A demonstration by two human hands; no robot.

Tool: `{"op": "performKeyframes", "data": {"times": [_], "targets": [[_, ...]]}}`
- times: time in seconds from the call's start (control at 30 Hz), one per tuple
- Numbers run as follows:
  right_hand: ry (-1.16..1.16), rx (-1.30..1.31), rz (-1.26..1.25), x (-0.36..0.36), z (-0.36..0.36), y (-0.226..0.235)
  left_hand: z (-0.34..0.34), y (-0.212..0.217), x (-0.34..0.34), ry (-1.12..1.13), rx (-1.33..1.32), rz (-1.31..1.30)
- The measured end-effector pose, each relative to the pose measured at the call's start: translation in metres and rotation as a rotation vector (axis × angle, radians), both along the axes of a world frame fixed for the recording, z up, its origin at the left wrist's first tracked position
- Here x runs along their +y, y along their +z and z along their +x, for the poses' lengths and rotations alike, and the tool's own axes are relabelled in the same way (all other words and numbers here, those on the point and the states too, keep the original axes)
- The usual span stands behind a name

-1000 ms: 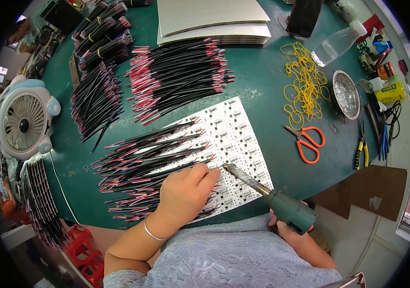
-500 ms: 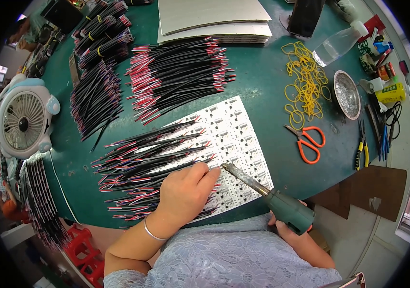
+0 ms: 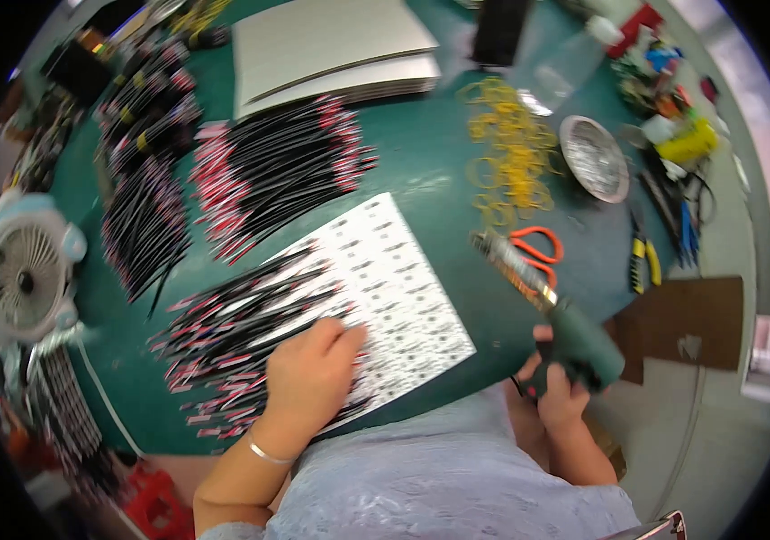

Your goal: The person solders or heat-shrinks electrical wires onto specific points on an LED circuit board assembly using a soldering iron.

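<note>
My left hand (image 3: 308, 371) rests low over a sheet of small white circuit boards (image 3: 403, 301), its thumb and forefinger pinched together. What they hold is hidden and blurred. Black cables with red and white wire ends (image 3: 254, 310) lie in rows across the left part of the sheet, some under this hand. Off the sheet's right side, my right hand (image 3: 558, 400) grips a green heat gun (image 3: 588, 346) by its handle. The gun's metal nozzle points up and left, its tip near the orange-handled scissors (image 3: 543, 255).
Behind the sheet lie a cable pile (image 3: 281, 157) and a darker bundle (image 3: 144, 225). Grey boards (image 3: 331, 45) are stacked at the back. Yellow rubber bands (image 3: 511, 148), a metal bowl (image 3: 594, 159), a bottle (image 3: 570, 67) and pliers (image 3: 643, 252) lie to the right; a fan (image 3: 27, 270) stands left.
My right hand has drawn the heat gun up and right, away from the left fingers and off the sheet. The whole view has shifted, and the left hand stays at the cables.
</note>
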State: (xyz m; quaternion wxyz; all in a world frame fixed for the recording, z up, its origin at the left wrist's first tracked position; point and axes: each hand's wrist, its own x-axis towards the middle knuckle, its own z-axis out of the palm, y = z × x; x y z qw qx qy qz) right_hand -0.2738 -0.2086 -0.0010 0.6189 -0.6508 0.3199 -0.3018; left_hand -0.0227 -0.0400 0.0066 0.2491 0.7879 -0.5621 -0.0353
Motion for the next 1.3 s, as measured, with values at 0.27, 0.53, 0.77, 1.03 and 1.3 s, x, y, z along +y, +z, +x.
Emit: {"op": "performKeyframes", "data": {"times": [0.27,0.53,0.77,1.03,1.3], "targets": [[-0.564,0.084,-0.431,-0.093,-0.005,0.030,-0.005,-0.004,0.003,0.020,0.003,-0.009],[-0.197,-0.053,-0.215,-0.047,-0.014,0.011,0.000,0.003,0.005,0.033,0.055,0.026],[0.380,0.245,-0.316,0.023,-0.031,-0.023,0.004,-0.006,0.003,-0.002,0.033,-0.045],[0.531,0.259,-0.322,0.020,0.003,0.003,0.007,-0.007,0.008,-0.020,0.044,-0.030],[0.584,0.257,-0.345,0.021,0.001,-0.005,0.006,-0.008,0.006,-0.006,0.037,-0.045]]}}
